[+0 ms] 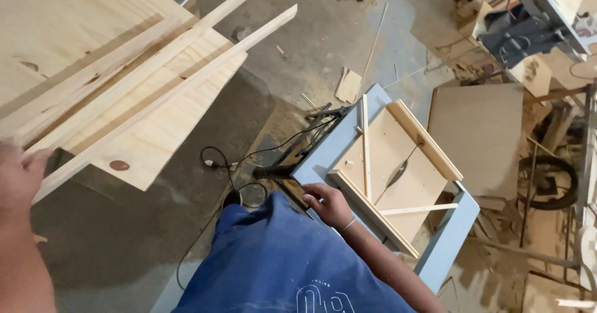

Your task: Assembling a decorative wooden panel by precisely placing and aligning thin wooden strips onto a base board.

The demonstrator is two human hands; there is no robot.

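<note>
Sawdust-strewn workshop floor [155, 238]. Left hand [18, 176], fingers clamped on long pine strips [155, 70]: light, stiff, whippy; support mid-length. Right hand [329, 204], fingers curled against the saw table [448, 232] edge.

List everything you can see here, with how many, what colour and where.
boards: a few, pale pine, upper left
strips: several, pale, lying across the boards
saw table: one, light blue, centre right
sled: one, pale wood, on the saw table
panel: one, tan, on the floor, right of the saw table
cable: one, black, on the floor, centre
offcuts: many, tan, on the floor
left hand: on the strips' near ends
right hand: at the saw table's near corner
</note>
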